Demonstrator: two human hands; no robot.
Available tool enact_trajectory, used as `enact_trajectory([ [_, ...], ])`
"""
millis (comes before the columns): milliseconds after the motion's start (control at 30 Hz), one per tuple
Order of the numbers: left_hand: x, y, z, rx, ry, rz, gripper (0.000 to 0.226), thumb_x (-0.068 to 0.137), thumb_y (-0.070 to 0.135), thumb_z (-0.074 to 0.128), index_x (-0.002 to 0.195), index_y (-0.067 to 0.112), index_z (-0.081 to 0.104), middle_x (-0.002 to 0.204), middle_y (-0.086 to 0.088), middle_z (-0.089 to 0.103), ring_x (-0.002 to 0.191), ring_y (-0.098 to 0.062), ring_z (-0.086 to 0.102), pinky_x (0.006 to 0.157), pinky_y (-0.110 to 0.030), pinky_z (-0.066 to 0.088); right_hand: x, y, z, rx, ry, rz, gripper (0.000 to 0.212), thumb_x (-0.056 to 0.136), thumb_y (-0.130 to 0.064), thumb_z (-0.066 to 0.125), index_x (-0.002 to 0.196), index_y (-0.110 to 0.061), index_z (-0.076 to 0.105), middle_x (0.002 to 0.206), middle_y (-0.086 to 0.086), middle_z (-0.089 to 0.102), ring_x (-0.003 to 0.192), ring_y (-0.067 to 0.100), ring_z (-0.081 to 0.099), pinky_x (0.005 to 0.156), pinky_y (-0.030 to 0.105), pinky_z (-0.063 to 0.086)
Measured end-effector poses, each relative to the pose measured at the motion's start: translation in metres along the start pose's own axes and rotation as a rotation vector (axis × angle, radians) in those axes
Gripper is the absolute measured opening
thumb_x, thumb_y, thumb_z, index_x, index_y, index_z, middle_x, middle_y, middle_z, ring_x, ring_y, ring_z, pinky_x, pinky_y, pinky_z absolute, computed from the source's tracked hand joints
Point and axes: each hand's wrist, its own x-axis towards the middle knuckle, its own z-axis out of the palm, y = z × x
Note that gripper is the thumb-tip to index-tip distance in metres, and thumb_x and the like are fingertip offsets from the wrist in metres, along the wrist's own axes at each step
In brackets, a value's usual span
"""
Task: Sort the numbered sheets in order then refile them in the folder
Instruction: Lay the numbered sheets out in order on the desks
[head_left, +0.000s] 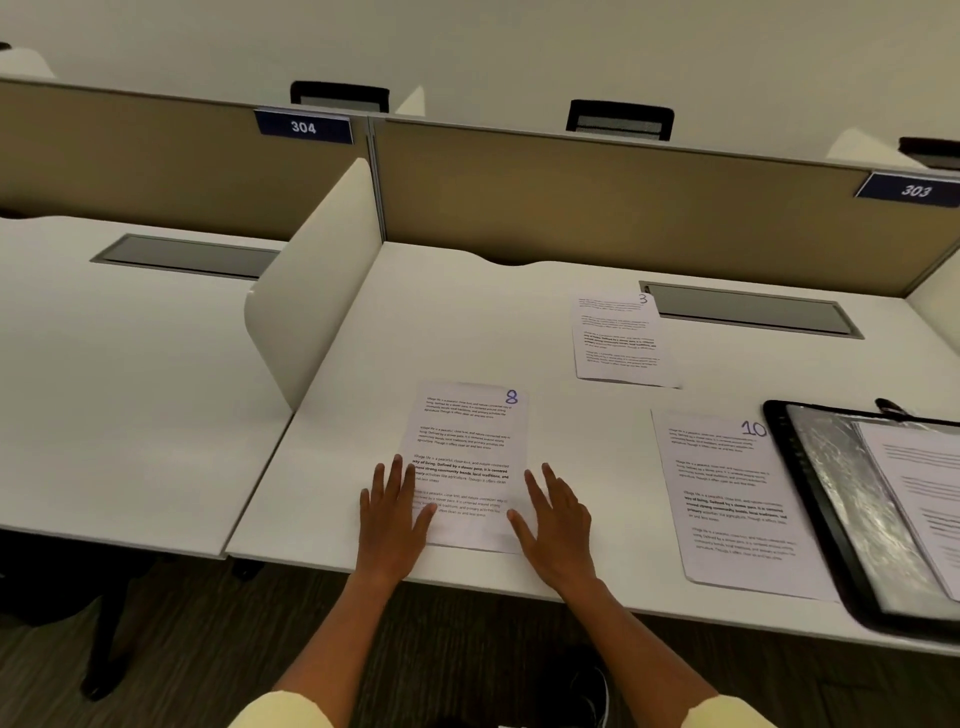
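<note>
Sheet 8 (467, 457) lies flat on the white bench (457, 322), lower centre of frame, between both hands. Left hand (392, 512) rests flat on its lower left edge, fingers straight and spread, thumb over the print. Right hand (556, 514) lies flat at the lower right edge, thumb touching the paper. Neither grip is clenched; nothing is grasped, both only press down. The sheet is white, four blocks of small print, a handwritten blue "8" at top right corner. Sheet 10 (727, 499) sits to the right, near the bench's front edge. Sheet 3 (618, 338) lies farther back, centre right, its top corner over the grey cable tray (748, 312). Black folder (810, 525) lies open at far right, touching sheet 10's right edge, a printed page in its clear sleeve. White divider (317, 301) stands left of sheet 8.
</note>
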Motion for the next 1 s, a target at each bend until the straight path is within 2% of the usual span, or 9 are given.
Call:
enact_trajectory([
  [133,0.011,0.022,0.010,-0.003,0.016,0.092,0.078,0.092,0.067,0.015,0.153,0.025,-0.008,0.161,0.006,-0.017,0.148,-0.015,-0.020,0.120,-0.044,-0.008,-0.004,0.018,-0.010,-0.070,0.095,0.068,0.083,0.083,-0.083,0.000,0.155,-0.041,-0.007,0.164,-0.007,-0.019,0.154,0.021,-0.007,0.121,0.050,0.003],
  [333,0.017,0.078,0.032,0.029,-0.015,0.249,0.086,0.085,0.076,-0.004,0.154,0.026,-0.007,0.162,0.004,-0.018,0.147,-0.015,-0.023,0.118,-0.044,-0.013,-0.021,0.060,-0.034,-0.183,0.155,0.189,0.081,0.088,-0.080,0.009,0.156,-0.040,-0.008,0.164,-0.004,-0.021,0.152,0.024,-0.016,0.119,0.054,-0.006],
  [567,0.023,0.140,0.057,0.085,-0.075,0.344,0.083,0.088,0.073,0.004,0.155,0.025,-0.007,0.161,0.001,-0.022,0.147,-0.017,-0.025,0.118,-0.047,-0.014,-0.047,0.105,-0.059,-0.235,0.169,0.326,0.081,0.087,-0.080,0.008,0.154,-0.040,-0.015,0.163,-0.001,-0.027,0.151,0.026,-0.021,0.119,0.057,-0.012],
  [733,0.026,0.188,0.077,0.090,-0.099,0.402,0.088,0.083,0.078,-0.008,0.154,0.026,-0.009,0.161,0.001,-0.023,0.147,-0.018,-0.025,0.118,-0.046,-0.014,-0.061,0.148,-0.078,-0.211,0.203,0.387,0.081,0.089,-0.079,0.011,0.156,-0.039,-0.011,0.164,0.000,-0.024,0.151,0.026,-0.018,0.120,0.059,-0.008],
  [1000,0.023,0.295,0.122,0.077,-0.142,0.466,0.093,0.079,0.082,-0.010,0.153,0.025,-0.011,0.159,0.002,-0.024,0.146,-0.018,-0.026,0.115,-0.043,-0.020,-0.086,0.247,-0.123,-0.152,0.223,0.460,0.079,0.090,-0.077,0.010,0.157,-0.038,-0.007,0.166,0.002,-0.013,0.153,0.028,-0.008,0.119,0.060,-0.002],
])
